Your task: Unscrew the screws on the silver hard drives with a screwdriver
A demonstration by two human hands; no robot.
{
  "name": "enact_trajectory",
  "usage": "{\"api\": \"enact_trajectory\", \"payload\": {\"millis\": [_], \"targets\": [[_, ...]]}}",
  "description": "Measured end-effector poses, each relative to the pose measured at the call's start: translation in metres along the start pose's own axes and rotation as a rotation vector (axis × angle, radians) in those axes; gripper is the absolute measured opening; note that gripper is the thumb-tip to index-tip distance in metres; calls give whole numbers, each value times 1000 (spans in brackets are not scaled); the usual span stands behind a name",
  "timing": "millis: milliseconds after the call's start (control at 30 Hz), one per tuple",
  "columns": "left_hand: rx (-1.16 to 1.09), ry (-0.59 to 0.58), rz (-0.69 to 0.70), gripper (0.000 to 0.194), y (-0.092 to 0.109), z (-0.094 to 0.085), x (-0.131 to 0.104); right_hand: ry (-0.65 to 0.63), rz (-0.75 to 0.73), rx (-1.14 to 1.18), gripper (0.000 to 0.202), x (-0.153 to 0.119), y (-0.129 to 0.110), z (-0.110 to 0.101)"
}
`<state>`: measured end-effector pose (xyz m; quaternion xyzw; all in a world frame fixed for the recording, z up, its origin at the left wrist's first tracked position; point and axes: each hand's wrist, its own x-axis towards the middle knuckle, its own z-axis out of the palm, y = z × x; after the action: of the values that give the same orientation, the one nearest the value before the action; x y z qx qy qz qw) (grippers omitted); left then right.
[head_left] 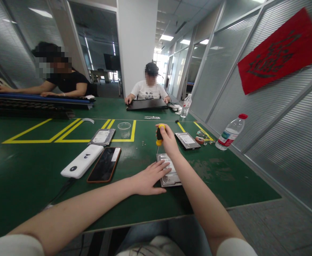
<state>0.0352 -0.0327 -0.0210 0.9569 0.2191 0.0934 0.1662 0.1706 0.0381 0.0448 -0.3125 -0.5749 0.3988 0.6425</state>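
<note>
A silver hard drive (168, 180) lies on the green table (134, 209) in front of me. My left hand (151, 177) rests on its left side with the fingers spread. My right hand (168, 139) is closed round the handle of a yellow and black screwdriver (159, 142), held upright with its shaft pointing down at the drive's far left corner. The tip is too small to make out. My right forearm covers the drive's right part. Several tiny screws (143, 143) are scattered on the table beyond my left hand.
Left of my hands lie a phone (104, 165), a white power bank (82, 161), another hard drive (102, 136) and a clear cup (124, 130). To the right are a third drive (187, 140), tape (200, 140) and a bottle (231, 133). Two people sit across the table.
</note>
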Motion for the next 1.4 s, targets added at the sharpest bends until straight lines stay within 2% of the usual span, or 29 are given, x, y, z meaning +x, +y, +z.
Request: {"api": "enact_trajectory", "payload": {"millis": [167, 300, 700, 933, 1200, 1400], "targets": [[-3, 5, 6, 83, 0, 0, 0, -40, 17, 172, 40, 3, 7, 1], [0, -2, -5, 84, 0, 1, 1, -5, -5, 124, 32, -1, 2, 3], [4, 0, 6, 82, -1, 1, 0, 38, 25, 117, 37, 3, 10, -4], [-22, 22, 14, 82, -3, 3, 0, 209, -117, 38, 29, -4, -5, -3], [-4, -3, 0, 82, -1, 1, 0, 145, -33, 94, 32, -3, 0, -3], [-16, 10, 9, 83, -2, 2, 0, 139, -32, 129, 32, -3, 5, -1]]}}
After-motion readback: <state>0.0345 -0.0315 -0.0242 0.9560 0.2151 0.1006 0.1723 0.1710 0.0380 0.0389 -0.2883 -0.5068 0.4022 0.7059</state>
